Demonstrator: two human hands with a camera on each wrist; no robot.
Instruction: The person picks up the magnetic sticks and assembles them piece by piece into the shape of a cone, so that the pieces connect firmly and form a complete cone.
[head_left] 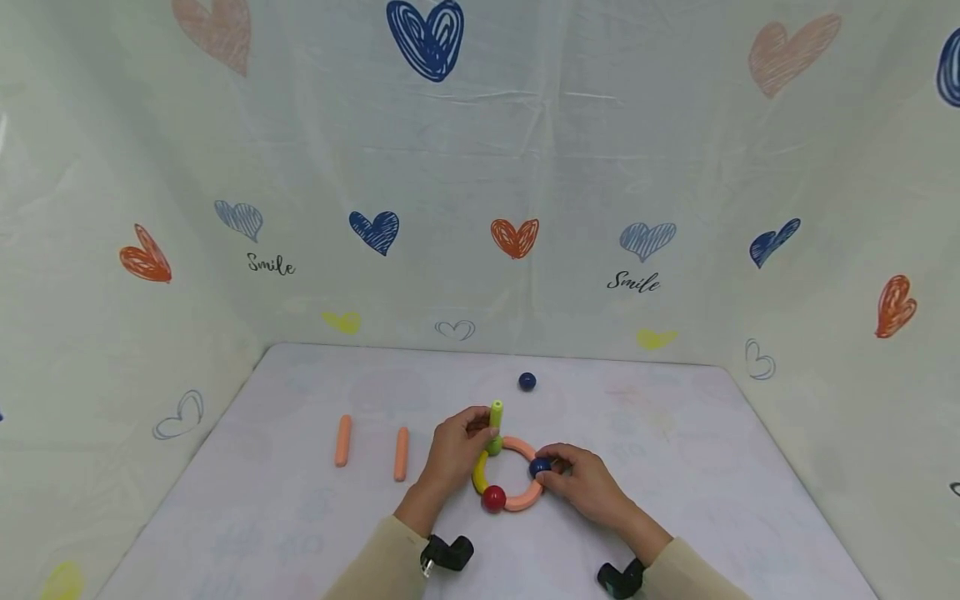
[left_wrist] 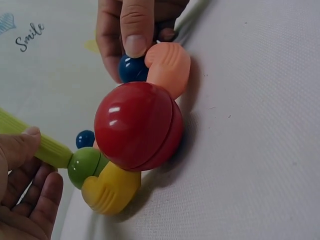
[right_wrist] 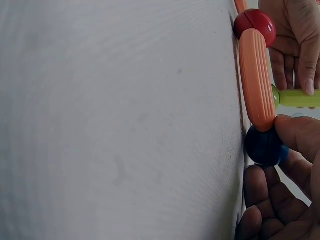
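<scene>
Your left hand (head_left: 452, 447) is clamped, thumb against fingers, on a straight, ribbed, lime-green plastic-looking rod (head_left: 497, 414), which stands up from a glossy green plastic-looking ball (head_left: 493, 447) on the far left of a ring lying on the white table (head_left: 285, 517). Your right hand (head_left: 587, 482) pinches a glossy dark-blue ball (head_left: 539, 467) at the ring's right side, apparently to steady the assembly. The ring otherwise consists of a curved yellow rod (head_left: 478, 474), a glossy red ball (head_left: 494, 499) at the near side, and two curved salmon-pink ribbed rods, one far (head_left: 521, 447) and one near (head_left: 526, 499). Step in hand, as judged: fixing the green upright to its ball. The rod's end meets the ball; whether it is fully seated cannot be told. The next move calls for straight downward pressure and a check of the joint before you release it; a sideways push could tip the ring. Two straight salmon-pink rods, (head_left: 342, 440) lying well apart to the left, and a loose dark-blue ball (head_left: 527, 382) beyond the ring, are unattached.
</scene>
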